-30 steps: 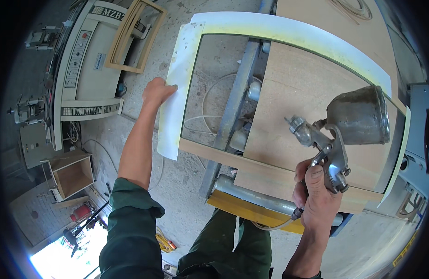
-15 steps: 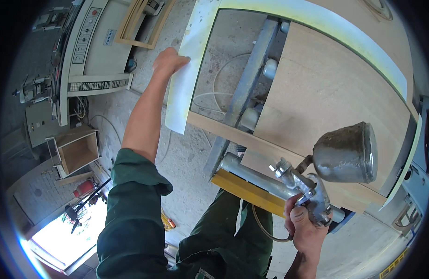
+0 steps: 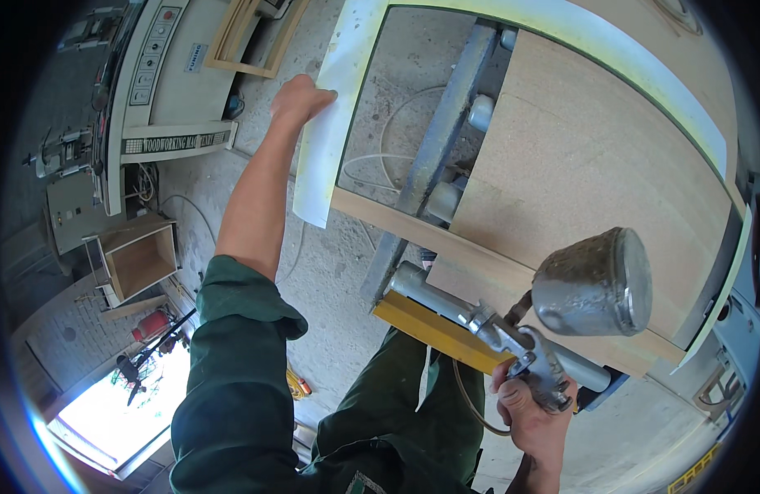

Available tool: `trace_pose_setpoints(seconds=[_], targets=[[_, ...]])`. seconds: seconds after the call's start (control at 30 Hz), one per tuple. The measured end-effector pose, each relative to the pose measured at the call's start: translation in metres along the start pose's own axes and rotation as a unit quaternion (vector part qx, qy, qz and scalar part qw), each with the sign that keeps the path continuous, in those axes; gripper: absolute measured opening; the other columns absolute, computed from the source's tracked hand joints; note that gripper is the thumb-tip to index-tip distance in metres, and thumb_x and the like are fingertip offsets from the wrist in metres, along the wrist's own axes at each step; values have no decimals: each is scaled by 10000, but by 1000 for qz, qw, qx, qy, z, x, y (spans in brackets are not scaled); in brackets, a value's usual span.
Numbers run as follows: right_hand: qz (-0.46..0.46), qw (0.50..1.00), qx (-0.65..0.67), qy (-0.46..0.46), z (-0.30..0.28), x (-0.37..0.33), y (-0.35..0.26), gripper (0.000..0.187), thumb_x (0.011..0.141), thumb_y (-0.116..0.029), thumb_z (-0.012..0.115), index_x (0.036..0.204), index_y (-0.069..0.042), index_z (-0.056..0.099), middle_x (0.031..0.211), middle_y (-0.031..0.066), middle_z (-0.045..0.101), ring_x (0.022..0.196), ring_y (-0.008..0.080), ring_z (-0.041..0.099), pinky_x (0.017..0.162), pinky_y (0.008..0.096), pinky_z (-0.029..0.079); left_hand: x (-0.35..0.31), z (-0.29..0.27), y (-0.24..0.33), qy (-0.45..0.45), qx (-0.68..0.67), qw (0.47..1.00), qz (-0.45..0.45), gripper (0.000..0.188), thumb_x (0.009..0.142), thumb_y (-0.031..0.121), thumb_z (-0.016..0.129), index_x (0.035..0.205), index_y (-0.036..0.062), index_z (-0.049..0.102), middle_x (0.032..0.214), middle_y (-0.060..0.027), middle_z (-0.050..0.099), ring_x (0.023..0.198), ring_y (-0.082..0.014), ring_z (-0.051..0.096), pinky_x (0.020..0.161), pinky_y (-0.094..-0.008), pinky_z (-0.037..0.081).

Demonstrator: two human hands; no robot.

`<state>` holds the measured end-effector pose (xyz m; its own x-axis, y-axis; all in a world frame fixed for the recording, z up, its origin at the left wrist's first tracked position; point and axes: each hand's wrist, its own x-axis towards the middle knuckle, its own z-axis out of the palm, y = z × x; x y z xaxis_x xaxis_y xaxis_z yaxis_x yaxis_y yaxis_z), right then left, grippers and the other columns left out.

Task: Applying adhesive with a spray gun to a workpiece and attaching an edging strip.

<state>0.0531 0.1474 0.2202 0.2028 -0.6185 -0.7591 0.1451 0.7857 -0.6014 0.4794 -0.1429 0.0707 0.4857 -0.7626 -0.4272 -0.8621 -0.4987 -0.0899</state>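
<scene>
My left hand [image 3: 301, 103] grips the outer edge of a white strip [image 3: 318, 165] with yellow-green tinting, its thumb on top and the other fingers out of sight. The strip runs along the left side of a large frame, and a similar curved white band [image 3: 627, 56] follows the far side. In my right hand [image 3: 535, 412] is a metal spray gun [image 3: 524, 350] with a stained cup [image 3: 590, 284] tilted to the right. A thin hose [image 3: 470, 405] hangs beside that hand. The gun is over the frame's near wooden rail [image 3: 446, 243], its nozzle pointing left.
A brown board [image 3: 594, 156] lies inside the frame. Under it run a grey metal bar [image 3: 446, 123] with rollers and a yellow bar [image 3: 437, 329] close to my legs. A large machine [image 3: 170, 82] and a wooden box [image 3: 141, 259] stand at left. Hoses cross the concrete floor [image 3: 330, 280].
The spray gun and my right hand have shifted slightly left and down. My left hand and the frame sit a little higher in view, with the same grip on the strip.
</scene>
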Motion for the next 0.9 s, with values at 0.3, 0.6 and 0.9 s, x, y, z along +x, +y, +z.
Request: trace_pose_setpoints(seconds=[0.3,0.6,0.9], targets=[[-117,987,-15,109,5,17,-30,437,962,-403,721,1002,20,620,792,77,627,454,80,456,399,229,323,4,0,-2,-7,3,1000,-5,545,778,413,709,1184,51,733,1231,-168,724,1140,-312,701,959,-436,543],[-53,997,-10,51,4,0,-13,497,887,-323,827,1173,36,636,765,75,647,477,68,474,416,212,355,9,5,-8,-13,9,1000,12,569,777,449,716,1187,54,725,1222,-169,723,1145,-316,693,960,-434,537],[-61,995,-15,73,14,19,-24,333,919,-272,794,947,30,657,766,69,646,475,68,480,414,214,343,17,12,-16,25,-4,999,42,490,766,441,745,1017,20,732,999,-185,718,898,-309,694,773,-427,526]])
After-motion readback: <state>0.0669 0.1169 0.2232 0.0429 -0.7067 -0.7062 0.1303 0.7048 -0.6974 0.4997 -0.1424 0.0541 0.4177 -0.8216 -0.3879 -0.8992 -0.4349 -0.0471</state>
